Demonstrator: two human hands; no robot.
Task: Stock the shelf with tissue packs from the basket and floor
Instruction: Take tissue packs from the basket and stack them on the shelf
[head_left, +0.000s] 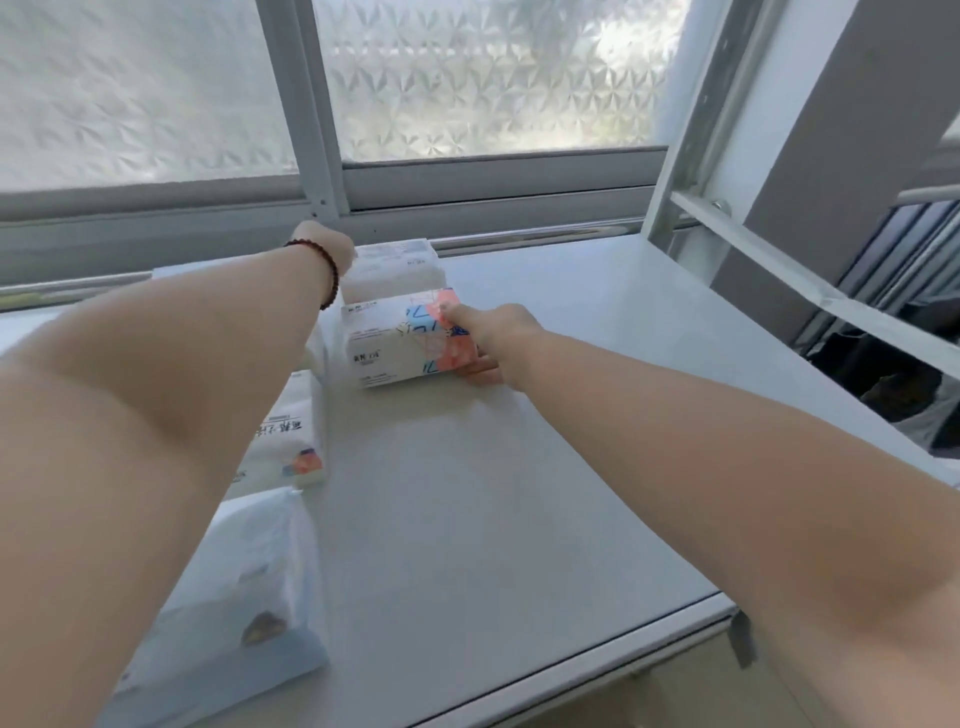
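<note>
On the white shelf top (519, 467), a white tissue pack with orange and blue print (405, 338) lies near the back. My right hand (493, 338) grips its right end, thumb on top and fingers underneath. Behind it sits a second white pack (395, 265), and my left hand (324, 247), with a dark bead bracelet on the wrist, rests against its left end; the fingers are hidden. Two more packs lie along the left edge: one with an orange corner (291, 441) and a pale one nearest me (244, 597), both partly under my left arm.
A frosted window (493, 78) with a grey frame runs directly behind the shelf. A white metal upright and a diagonal brace (753, 228) stand at the right. Past the shelf's right edge there are dark objects (893, 374) lower down.
</note>
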